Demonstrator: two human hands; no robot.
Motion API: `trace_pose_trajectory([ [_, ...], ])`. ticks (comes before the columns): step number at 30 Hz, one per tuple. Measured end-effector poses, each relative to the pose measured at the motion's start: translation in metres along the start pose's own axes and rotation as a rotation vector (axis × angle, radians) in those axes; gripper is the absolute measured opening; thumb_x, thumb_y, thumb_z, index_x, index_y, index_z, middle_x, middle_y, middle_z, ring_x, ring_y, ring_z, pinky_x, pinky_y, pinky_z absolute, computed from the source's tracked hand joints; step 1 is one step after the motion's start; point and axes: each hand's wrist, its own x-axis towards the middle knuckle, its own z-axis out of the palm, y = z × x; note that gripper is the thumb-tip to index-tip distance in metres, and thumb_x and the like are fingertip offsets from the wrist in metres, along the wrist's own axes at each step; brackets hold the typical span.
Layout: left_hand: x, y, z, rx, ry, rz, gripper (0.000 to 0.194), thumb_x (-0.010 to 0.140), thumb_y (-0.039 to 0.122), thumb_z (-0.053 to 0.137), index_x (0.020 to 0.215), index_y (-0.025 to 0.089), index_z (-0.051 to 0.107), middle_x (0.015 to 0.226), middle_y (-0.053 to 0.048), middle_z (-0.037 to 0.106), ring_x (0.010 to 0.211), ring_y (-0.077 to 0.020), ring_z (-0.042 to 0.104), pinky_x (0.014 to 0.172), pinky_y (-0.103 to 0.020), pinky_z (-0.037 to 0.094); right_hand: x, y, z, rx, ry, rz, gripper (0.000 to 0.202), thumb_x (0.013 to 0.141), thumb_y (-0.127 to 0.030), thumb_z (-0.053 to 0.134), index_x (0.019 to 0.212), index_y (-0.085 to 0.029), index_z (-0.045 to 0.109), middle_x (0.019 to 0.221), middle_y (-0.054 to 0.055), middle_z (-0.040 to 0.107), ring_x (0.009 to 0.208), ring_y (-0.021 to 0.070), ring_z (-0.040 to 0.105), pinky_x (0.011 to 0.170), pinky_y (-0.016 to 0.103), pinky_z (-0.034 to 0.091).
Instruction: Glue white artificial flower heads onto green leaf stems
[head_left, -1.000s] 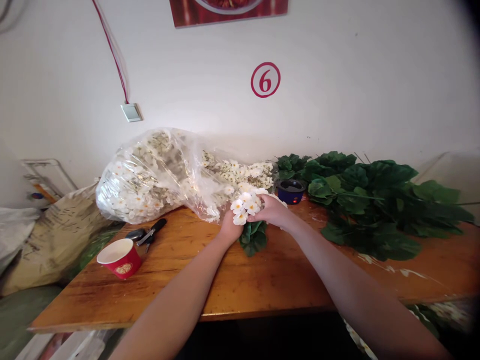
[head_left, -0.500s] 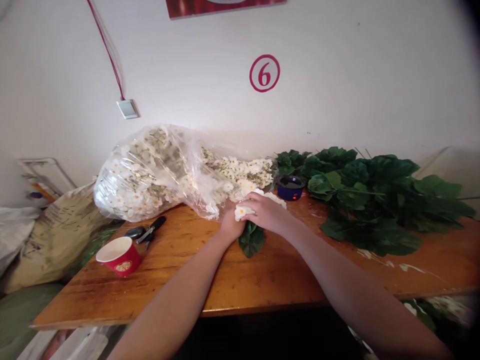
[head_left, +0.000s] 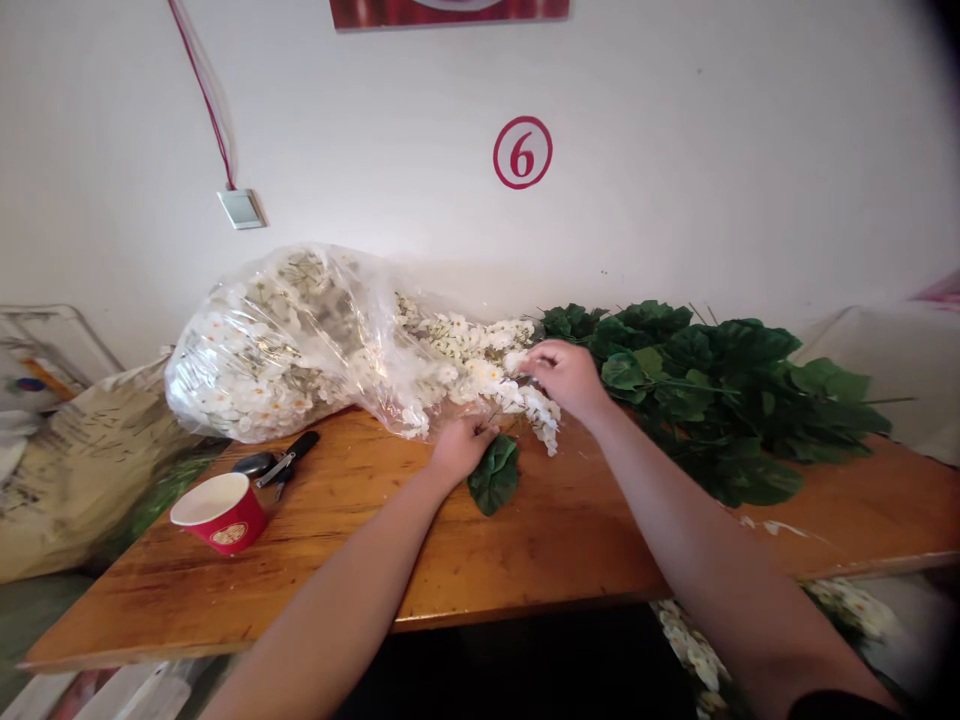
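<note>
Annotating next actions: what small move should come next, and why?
Probably the right hand should draw a white blossom toward the leaf sprig: its fingers are at that blossom, and the left hand holds the sprig. Whether the right already grips it is unclear.

Both forearms are bare and reach forward, coming closer together toward the hands. The left arm (head_left: 360,585) goes up in a slant, its wrist nearly straight; the left hand (head_left: 460,448) is low, back side up — its thumb is pressed to the curled fingers. The right arm (head_left: 690,530) crosses inward, and the right hand (head_left: 568,375) is farther forward, its fingers bent and drawn near together at the tips.
</note>
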Motion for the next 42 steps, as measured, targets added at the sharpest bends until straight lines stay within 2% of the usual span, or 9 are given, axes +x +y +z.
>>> trace_pose_trajectory([
  [3, 0.000, 0.001, 0.001, 0.034, -0.013, -0.001, 0.032, 0.087, 0.046, 0.052, 0.078, 0.019, 0.067, 0.070, -0.001, 0.065, 0.067, -0.0154, 0.057, 0.058, -0.025, 0.035, 0.033, 0.026, -0.031, -0.125, 0.000, 0.183, 0.021, 0.073, -0.036, 0.072, 0.077, -0.016, 0.073, 0.068, 0.003, 0.068, 0.058, 0.0156, 0.059, 0.062, 0.028, 0.045],
  [6, 0.001, 0.001, 0.003, 0.071, -0.017, 0.011, 0.030, 0.087, 0.045, 0.053, 0.080, 0.020, 0.067, 0.074, -0.002, 0.067, 0.070, -0.0160, 0.058, 0.061, -0.025, 0.037, 0.061, 0.061, -0.050, -0.256, -0.098, 0.285, 0.022, 0.071, -0.035, 0.073, 0.076, -0.014, 0.073, 0.056, 0.001, 0.064, 0.048, 0.0137, 0.055, 0.056, 0.027, 0.042],
  [9, 0.002, 0.001, 0.005, 0.099, -0.025, 0.020, 0.030, 0.087, 0.045, 0.053, 0.080, 0.020, 0.067, 0.076, -0.003, 0.067, 0.071, -0.0168, 0.059, 0.062, -0.025, 0.037, 0.075, 0.092, -0.054, -0.438, -0.213, 0.280, 0.013, 0.068, -0.027, 0.074, 0.070, -0.014, 0.073, 0.059, 0.003, 0.065, 0.053, 0.0140, 0.057, 0.058, 0.026, 0.042],
  [13, 0.003, -0.001, 0.006, 0.097, -0.031, 0.025, 0.029, 0.087, 0.045, 0.052, 0.079, 0.021, 0.066, 0.076, -0.003, 0.067, 0.072, -0.0175, 0.060, 0.063, -0.026, 0.038, 0.079, 0.114, -0.050, -0.577, -0.236, 0.234, 0.008, 0.067, -0.023, 0.075, 0.067, -0.015, 0.073, 0.067, 0.005, 0.068, 0.063, 0.0155, 0.059, 0.061, 0.025, 0.041],
  [25, 0.002, -0.001, 0.006, 0.118, -0.041, 0.042, 0.030, 0.088, 0.046, 0.050, 0.079, 0.021, 0.064, 0.077, -0.003, 0.068, 0.073, -0.0170, 0.060, 0.061, -0.026, 0.036, 0.081, 0.120, -0.045, -0.621, -0.321, 0.228, 0.011, 0.068, -0.025, 0.075, 0.070, -0.015, 0.074, 0.073, 0.006, 0.071, 0.068, 0.0163, 0.061, 0.062, 0.024, 0.041],
  [32, 0.002, -0.003, 0.007, 0.108, -0.034, 0.054, 0.032, 0.088, 0.047, 0.049, 0.078, 0.021, 0.063, 0.075, -0.002, 0.066, 0.070, -0.0165, 0.058, 0.059, -0.026, 0.034, 0.082, 0.115, -0.055, -0.594, -0.236, 0.206, 0.011, 0.068, -0.027, 0.075, 0.069, -0.016, 0.074, 0.069, 0.005, 0.070, 0.065, 0.0173, 0.062, 0.061, 0.026, 0.043],
  [37, 0.003, -0.003, 0.007, 0.103, -0.033, 0.049, 0.031, 0.088, 0.046, 0.050, 0.076, 0.021, 0.062, 0.074, -0.002, 0.065, 0.070, -0.0168, 0.058, 0.059, -0.027, 0.033, 0.076, 0.115, -0.059, -0.530, -0.238, 0.299, 0.012, 0.067, -0.027, 0.075, 0.069, -0.016, 0.073, 0.060, 0.004, 0.067, 0.053, 0.0152, 0.060, 0.059, 0.027, 0.045],
  [42, 0.001, -0.001, 0.006, 0.098, -0.022, 0.058, 0.025, 0.086, 0.043, 0.053, 0.077, 0.021, 0.061, 0.073, -0.001, 0.064, 0.070, -0.0163, 0.059, 0.059, -0.026, 0.034, 0.065, 0.121, -0.061, -0.332, -0.095, 0.420, 0.020, 0.068, -0.033, 0.075, 0.074, -0.014, 0.072, 0.060, 0.004, 0.067, 0.044, 0.0134, 0.058, 0.050, 0.025, 0.044],
])
